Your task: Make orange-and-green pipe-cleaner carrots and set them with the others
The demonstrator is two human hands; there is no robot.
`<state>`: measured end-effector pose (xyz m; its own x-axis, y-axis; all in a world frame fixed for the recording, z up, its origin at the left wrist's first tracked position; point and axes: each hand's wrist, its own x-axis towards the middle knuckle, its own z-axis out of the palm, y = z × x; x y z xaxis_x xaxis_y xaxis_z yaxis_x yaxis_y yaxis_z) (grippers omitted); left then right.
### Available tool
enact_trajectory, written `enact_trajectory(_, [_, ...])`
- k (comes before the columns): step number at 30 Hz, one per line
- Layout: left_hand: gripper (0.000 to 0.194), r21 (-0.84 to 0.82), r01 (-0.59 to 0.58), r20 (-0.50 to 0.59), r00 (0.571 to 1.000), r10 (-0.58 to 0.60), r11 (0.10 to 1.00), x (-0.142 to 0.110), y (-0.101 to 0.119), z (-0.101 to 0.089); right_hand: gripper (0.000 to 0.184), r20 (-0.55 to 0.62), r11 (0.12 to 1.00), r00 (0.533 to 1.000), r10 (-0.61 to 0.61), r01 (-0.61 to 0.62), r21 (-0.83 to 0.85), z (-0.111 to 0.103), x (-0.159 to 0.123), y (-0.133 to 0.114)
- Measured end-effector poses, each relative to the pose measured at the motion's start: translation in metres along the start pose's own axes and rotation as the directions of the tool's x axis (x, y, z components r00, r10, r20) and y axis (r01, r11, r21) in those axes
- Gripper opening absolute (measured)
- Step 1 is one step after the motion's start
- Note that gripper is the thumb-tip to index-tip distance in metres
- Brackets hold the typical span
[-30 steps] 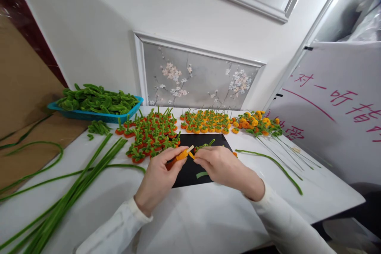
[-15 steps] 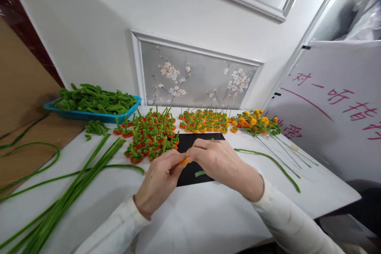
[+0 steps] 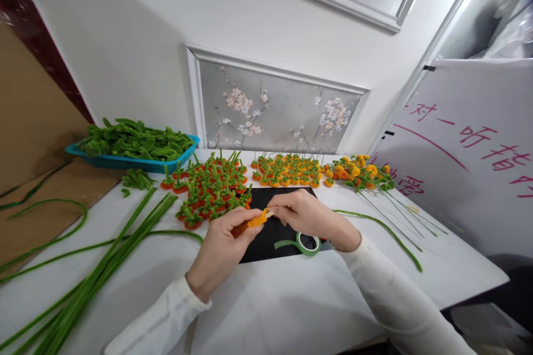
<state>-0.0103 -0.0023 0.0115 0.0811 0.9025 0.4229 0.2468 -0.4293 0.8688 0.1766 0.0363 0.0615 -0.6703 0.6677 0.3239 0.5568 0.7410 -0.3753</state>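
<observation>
My left hand [image 3: 227, 244] is closed on an orange pipe-cleaner piece [image 3: 257, 218], held between thumb and fingers above the black mat [image 3: 266, 252]. At the piece's right end, my right hand [image 3: 310, 213] pinches a small pale stick-like bit [image 3: 270, 214]; its exact kind is too small to tell. A roll of green tape [image 3: 308, 244] lies below my right hand, its loose end pointing left. Beyond my left hand stand several orange-red pipe-cleaner persimmons with green tops [image 3: 208, 191].
Yellow-orange fruits with wires [image 3: 287, 169] stand at the back, beside finished fruit sprigs [image 3: 360, 171]. A blue tray [image 3: 158, 166] holds green fuzzy pieces. Long green pipe cleaners [image 3: 104, 266] lie at left, and another green stem [image 3: 387, 227] at right.
My right hand has drawn slightly right and turned, uncovering the tape roll. More of the orange piece and its pale end now show between my hands.
</observation>
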Motion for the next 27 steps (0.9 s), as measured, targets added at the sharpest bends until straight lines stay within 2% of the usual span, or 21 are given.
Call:
enact_trajectory(6, [0.023,-0.160,0.162,-0.015,0.986,-0.166,0.974,0.001,0.003,0.002,0.023,-0.004,0.990,0.996,0.086,-0.086,-0.111,0.012,-0.008,-0.005])
enact_trajectory(10, [0.038,-0.252,0.257,0.057,0.966,-0.251,0.933,0.000,0.008,0.003,0.022,0.002,0.975,0.995,0.100,-0.098,-0.201,0.018,-0.009,-0.007])
enact_trajectory(13, [0.045,-0.318,0.296,0.092,0.955,-0.282,0.900,-0.001,0.011,0.003,0.022,0.003,0.968,0.995,0.103,-0.099,-0.231,0.019,-0.009,-0.008])
enact_trajectory(18, [0.044,-0.335,0.332,0.054,0.941,-0.334,0.882,0.001,0.015,0.001,0.019,0.012,0.958,0.996,0.091,-0.085,-0.274,0.021,-0.011,-0.008])
enact_trajectory(22, [0.034,-0.216,0.265,-0.031,0.960,-0.278,0.940,0.004,0.012,0.000,0.017,0.013,0.948,1.000,0.029,-0.023,-0.318,0.020,-0.016,-0.015])
enact_trajectory(25, [0.025,-0.071,0.133,-0.070,0.988,-0.138,0.989,0.005,0.007,0.000,0.016,-0.004,0.918,1.000,0.018,-0.018,-0.396,0.017,-0.021,-0.024])
enact_trajectory(27, [0.024,0.041,0.042,-0.054,0.998,-0.040,0.998,0.004,0.006,0.000,0.022,0.007,0.897,1.000,0.016,-0.011,-0.442,0.015,-0.025,-0.029])
